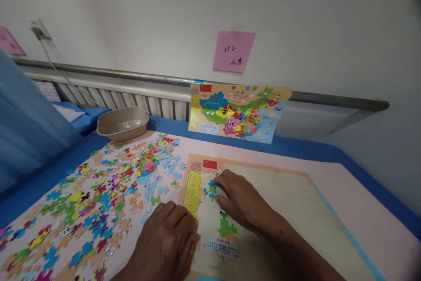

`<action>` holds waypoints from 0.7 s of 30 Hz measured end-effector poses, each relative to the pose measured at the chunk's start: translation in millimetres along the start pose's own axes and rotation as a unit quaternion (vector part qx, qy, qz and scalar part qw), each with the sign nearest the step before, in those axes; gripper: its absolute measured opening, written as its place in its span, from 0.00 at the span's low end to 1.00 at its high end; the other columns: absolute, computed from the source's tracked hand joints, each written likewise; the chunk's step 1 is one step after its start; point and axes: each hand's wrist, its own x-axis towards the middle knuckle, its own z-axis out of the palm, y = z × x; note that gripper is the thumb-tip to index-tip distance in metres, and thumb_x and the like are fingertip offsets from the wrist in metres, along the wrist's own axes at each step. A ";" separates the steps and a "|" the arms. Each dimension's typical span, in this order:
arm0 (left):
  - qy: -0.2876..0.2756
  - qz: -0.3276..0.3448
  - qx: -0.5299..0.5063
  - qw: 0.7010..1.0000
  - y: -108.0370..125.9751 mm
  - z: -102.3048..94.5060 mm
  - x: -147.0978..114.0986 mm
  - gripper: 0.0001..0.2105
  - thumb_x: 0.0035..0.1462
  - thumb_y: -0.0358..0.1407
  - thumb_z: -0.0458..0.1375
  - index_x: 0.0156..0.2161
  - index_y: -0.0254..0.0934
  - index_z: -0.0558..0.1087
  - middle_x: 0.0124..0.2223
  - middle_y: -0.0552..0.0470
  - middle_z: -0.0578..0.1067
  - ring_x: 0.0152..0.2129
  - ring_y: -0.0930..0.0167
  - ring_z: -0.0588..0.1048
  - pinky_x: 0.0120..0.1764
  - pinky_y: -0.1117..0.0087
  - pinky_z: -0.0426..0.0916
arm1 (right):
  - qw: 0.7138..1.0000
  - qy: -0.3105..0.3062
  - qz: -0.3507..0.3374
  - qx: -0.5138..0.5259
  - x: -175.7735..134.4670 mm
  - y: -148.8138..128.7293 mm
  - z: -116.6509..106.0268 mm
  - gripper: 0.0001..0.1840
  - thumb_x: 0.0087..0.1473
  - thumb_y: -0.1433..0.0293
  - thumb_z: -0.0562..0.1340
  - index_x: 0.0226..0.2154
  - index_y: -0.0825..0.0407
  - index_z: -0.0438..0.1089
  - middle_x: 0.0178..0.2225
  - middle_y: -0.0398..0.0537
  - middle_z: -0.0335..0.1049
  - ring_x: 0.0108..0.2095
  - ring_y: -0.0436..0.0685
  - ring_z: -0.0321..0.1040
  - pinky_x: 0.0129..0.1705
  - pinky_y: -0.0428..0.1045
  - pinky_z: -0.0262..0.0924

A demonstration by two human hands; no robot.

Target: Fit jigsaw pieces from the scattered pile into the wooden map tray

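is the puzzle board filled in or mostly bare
Mostly bare: the board shows plain across its middle and right, with pieces mainly along its left side.

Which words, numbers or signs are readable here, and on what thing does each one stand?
"252" above "小" and an unclear character: central pink note.
"中": top of map poster; its other print is too small.
Puzzle board: print too small or blurred.
Left pink note: cut off, unreadable.
White sheet: too small.

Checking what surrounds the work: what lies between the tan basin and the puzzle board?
In the head view, loose puzzle pieces lie scattered on the pink sheet between the basin and the board.
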 end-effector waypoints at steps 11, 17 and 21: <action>-0.012 -0.013 0.004 1.000 1.1 -3.1 1.3 0.05 0.63 0.29 0.57 0.36 0.40 0.72 0.35 0.49 0.76 0.34 0.63 0.73 0.38 0.57 0.69 | 1.000 -0.014 0.015 -0.016 2.3 -5.9 -3.1 0.11 0.59 0.71 0.66 0.46 0.48 0.72 0.46 0.49 0.72 0.45 0.61 0.66 0.46 0.55 0.53; -0.008 -0.022 -0.004 1.000 0.2 -3.6 1.3 0.06 0.64 0.29 0.56 0.37 0.41 0.73 0.36 0.49 0.76 0.35 0.62 0.72 0.38 0.57 0.68 | 1.000 -0.004 0.015 -0.018 1.0 -3.9 -1.9 0.11 0.58 0.72 0.66 0.44 0.49 0.71 0.45 0.48 0.71 0.43 0.60 0.66 0.44 0.54 0.52; -0.014 -0.025 -0.005 1.000 -0.7 -2.6 0.7 0.05 0.64 0.29 0.56 0.37 0.41 0.73 0.36 0.49 0.75 0.35 0.62 0.72 0.39 0.56 0.67 | 1.000 0.001 0.014 -0.023 -0.2 -2.7 -1.2 0.09 0.59 0.71 0.65 0.43 0.49 0.70 0.44 0.47 0.70 0.43 0.59 0.66 0.44 0.53 0.51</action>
